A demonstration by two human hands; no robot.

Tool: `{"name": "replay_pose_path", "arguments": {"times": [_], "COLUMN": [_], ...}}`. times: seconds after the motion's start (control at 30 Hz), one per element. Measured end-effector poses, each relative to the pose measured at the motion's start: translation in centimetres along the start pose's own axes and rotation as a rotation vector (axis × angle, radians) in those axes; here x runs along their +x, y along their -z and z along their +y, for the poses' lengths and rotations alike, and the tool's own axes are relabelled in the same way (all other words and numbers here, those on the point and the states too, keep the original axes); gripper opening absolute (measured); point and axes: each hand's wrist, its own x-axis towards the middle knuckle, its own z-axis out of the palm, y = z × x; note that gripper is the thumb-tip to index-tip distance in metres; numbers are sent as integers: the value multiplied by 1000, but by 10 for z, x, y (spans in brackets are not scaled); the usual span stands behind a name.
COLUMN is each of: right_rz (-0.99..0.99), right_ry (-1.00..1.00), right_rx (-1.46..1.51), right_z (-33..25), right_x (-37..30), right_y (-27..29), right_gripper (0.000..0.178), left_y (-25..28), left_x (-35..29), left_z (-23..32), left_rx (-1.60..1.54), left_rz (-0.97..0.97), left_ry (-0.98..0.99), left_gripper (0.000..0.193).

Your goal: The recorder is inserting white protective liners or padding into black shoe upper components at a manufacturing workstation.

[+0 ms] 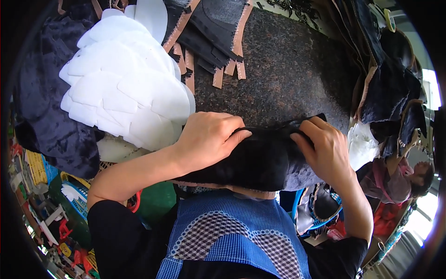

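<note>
A black furry piece of material (260, 160) with a tan strip along its near edge lies across the front of the dark speckled table and hangs over toward my apron. My left hand (213, 137) pinches its far edge between thumb and curled fingers. Farther right, my right hand (323, 144) grips the same edge, thumb and fingers closed on it. Between my hands the edge is slightly raised and folded. Left of my left hand, a heap of thin white rounded pads (125, 79) reaches close to my forearm.
Black pieces with tan stitched strips (211, 39) lie at the far side of the speckled tabletop (283, 69). More dark pieces (390, 88) are piled at the right. Dark plush fabric (51, 93) drapes at the left. Blue baskets stand below, and another person (392, 179) is at far right.
</note>
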Motion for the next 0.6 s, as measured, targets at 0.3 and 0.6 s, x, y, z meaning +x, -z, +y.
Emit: {"name": "replay_pose_path", "arguments": {"times": [0.3,0.6], "right_rz": [-177,160], "right_ry": [-93,105], "right_rx": [-75,-175], "right_z": [9,18], "right_x": [16,-11], "right_y": [-14,-16], "right_gripper": [20,28], "left_y": [2,-25], "left_x": [-1,19], "left_z": [15,26], "left_rx": [391,561], "left_rz": [-180,-303], "left_ry": [-48,-613], "left_gripper": [29,41]}}
